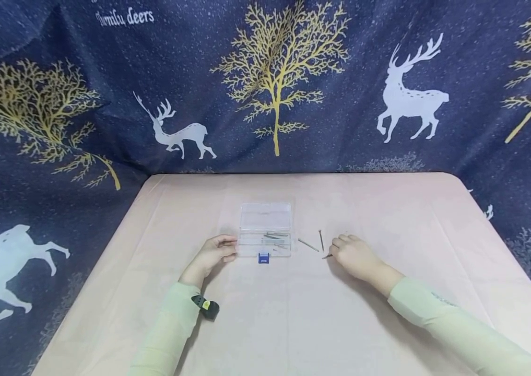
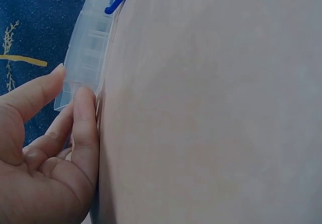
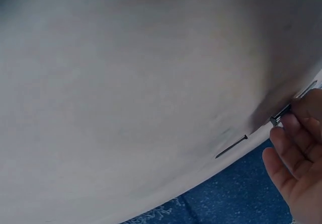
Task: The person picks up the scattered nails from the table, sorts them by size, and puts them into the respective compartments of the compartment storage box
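A clear plastic compartment box (image 1: 265,215) lies on the table with its lid raised and a blue latch (image 1: 263,258) at the front. Several nails (image 1: 274,236) lie in it. My left hand (image 1: 215,252) holds the box's left end, digits on two sides of it in the left wrist view. To the right of the box, my right hand (image 1: 352,256) pinches a nail (image 3: 275,120) between thumb and fingers, its flat head showing. Two loose nails lie between that hand and the box: one slanted nail (image 1: 308,244) and one darker nail (image 1: 321,240).
A pale pink cloth covers the table (image 1: 265,324). Behind it hangs a dark blue curtain (image 1: 331,130) printed with deer and trees. On the left wrist sits a black strapped device (image 1: 206,307).
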Motion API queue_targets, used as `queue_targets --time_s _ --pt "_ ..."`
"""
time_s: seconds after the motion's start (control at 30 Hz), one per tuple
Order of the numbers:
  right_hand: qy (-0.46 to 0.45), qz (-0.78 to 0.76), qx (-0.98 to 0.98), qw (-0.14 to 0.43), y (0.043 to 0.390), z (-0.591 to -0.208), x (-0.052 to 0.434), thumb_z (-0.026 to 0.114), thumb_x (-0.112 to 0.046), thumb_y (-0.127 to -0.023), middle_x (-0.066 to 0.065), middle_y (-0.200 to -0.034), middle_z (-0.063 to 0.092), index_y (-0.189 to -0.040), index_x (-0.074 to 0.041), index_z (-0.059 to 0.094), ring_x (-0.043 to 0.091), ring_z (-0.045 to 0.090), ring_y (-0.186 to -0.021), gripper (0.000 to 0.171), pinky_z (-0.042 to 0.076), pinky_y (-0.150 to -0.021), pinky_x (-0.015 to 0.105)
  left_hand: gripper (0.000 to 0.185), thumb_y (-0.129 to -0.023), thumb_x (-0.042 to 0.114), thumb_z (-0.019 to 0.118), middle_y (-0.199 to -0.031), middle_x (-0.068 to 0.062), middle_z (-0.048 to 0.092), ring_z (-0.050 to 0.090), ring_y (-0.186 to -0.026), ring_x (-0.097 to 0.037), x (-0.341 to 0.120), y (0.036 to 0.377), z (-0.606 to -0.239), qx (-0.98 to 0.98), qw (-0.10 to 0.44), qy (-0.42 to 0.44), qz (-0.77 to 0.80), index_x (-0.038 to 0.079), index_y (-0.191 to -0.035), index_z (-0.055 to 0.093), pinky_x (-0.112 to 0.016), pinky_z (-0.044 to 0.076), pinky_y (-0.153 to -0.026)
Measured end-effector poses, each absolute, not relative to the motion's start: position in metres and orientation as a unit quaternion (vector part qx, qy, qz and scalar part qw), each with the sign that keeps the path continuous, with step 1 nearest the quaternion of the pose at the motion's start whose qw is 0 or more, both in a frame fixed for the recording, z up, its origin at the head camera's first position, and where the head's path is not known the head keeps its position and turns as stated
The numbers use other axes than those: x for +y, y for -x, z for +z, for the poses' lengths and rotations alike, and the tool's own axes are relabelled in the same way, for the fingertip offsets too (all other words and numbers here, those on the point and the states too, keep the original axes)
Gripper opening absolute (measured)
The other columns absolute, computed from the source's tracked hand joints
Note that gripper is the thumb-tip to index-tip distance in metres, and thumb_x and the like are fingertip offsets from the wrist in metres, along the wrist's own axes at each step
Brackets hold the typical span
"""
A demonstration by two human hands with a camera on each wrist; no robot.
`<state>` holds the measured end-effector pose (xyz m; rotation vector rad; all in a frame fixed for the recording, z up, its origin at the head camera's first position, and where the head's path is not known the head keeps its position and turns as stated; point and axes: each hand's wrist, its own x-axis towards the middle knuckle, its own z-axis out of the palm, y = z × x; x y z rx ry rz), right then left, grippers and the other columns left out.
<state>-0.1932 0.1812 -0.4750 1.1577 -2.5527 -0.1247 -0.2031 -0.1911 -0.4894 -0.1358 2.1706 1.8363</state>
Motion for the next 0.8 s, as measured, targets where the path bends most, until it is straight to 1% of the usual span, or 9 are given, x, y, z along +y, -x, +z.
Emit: queue_targets --time_s 0.1,0.2,0.33,0.57,0.67,0.8 --pt "-0.398 -0.041 -0.903 0.156 0.192 -0.476 0.179 0.072 -0.004 -0.077 0.008 -0.089 0.066 -0.087 -0.004 0.067 0.022 0.062 -0.084 0.011 0.057 -0.077 0.035 0.041 -0.088 -0.005 0.056 -0.117 -0.026 0.056 0.060 -0.082 -0.008 -0.192 0.203 -0.489 0.753 0.148 0.044 0.639 -0.015 -0.127 0.046 -0.022 0.059 -0.080" --pt "-0.392 -0.046 -0.908 0.144 0.191 -0.476 0.178 0.068 -0.004 -0.080 0.011 -0.093 0.066 -0.094 0.000 0.066 0.026 0.062 -0.088 0.014 0.057 -0.081 0.038 0.041 -0.089 -0.005 0.056 -0.115 -0.023 0.057 0.060 -0.081 -0.007 -0.192 0.202 -0.489 0.753 0.148 0.043 0.640 -0.015 -0.127 0.046 -0.021 0.059 -0.079" --pt "-0.393 -0.052 -0.907 0.144 0.191 -0.476 0.178 0.063 -0.004 -0.083 0.013 -0.094 0.066 -0.099 0.003 0.062 0.028 0.063 -0.090 0.017 0.057 -0.082 0.041 0.041 -0.089 -0.004 0.056 -0.115 -0.023 0.058 0.060 -0.081 -0.007 -0.192 0.203 -0.489 0.756 0.149 0.042 0.636 -0.014 -0.128 0.046 -0.021 0.059 -0.079" --pt "-0.418 -0.048 -0.892 0.168 0.182 -0.476 0.173 0.070 -0.006 -0.080 0.008 -0.090 0.068 -0.094 -0.003 0.065 0.023 0.063 -0.087 0.015 0.057 -0.079 0.036 0.040 -0.088 -0.005 0.057 -0.111 -0.019 0.060 0.060 -0.079 -0.007 -0.191 0.203 -0.490 0.753 0.146 0.044 0.640 -0.015 -0.126 0.047 -0.020 0.059 -0.077" --pt "-0.426 -0.034 -0.885 0.187 0.179 -0.475 0.170 0.069 -0.007 -0.080 0.007 -0.088 0.068 -0.091 -0.004 0.065 0.021 0.062 -0.084 0.012 0.058 -0.077 0.034 0.041 -0.088 -0.005 0.057 -0.113 -0.021 0.059 0.060 -0.079 -0.007 -0.191 0.202 -0.489 0.755 0.145 0.045 0.638 -0.015 -0.126 0.047 -0.020 0.059 -0.077" --pt "-0.425 -0.018 -0.882 0.205 0.178 -0.473 0.164 0.067 -0.006 -0.081 0.007 -0.087 0.068 -0.092 -0.003 0.064 0.021 0.062 -0.083 0.012 0.058 -0.076 0.033 0.041 -0.088 -0.004 0.056 -0.116 -0.024 0.058 0.060 -0.079 -0.007 -0.192 0.202 -0.488 0.755 0.145 0.044 0.639 -0.015 -0.126 0.047 -0.019 0.059 -0.077"
